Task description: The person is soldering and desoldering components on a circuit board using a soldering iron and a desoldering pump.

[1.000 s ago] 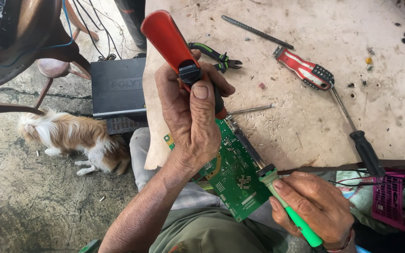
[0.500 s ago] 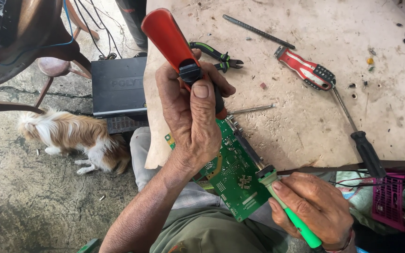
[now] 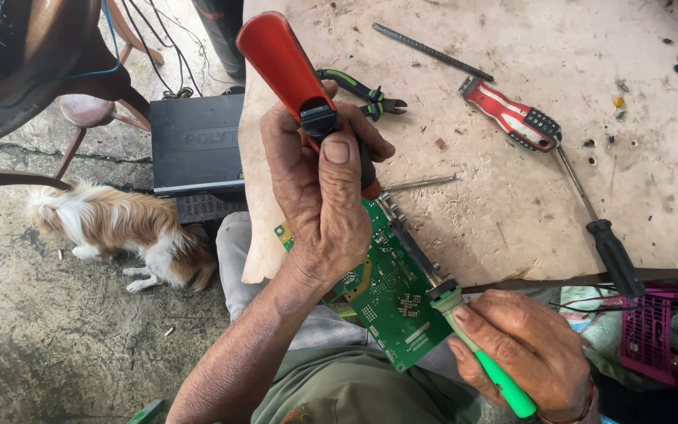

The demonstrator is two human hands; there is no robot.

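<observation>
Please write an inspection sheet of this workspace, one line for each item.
Surface: worn beige wooden tabletop, scratched, with small debris.
Job's things: green circuit board at table edge; red-handled desoldering pump; green-handled soldering iron.
Clutter: red-and-white screwdriver, black-handled screwdriver, green-black cutting pliers, thin metal rod.
Hands: left hand grips pump; right hand grips iron.
Cables: dark wires above black box.
Surroundings: concrete floor, small white-brown dog, pink plastic crate.
</observation>
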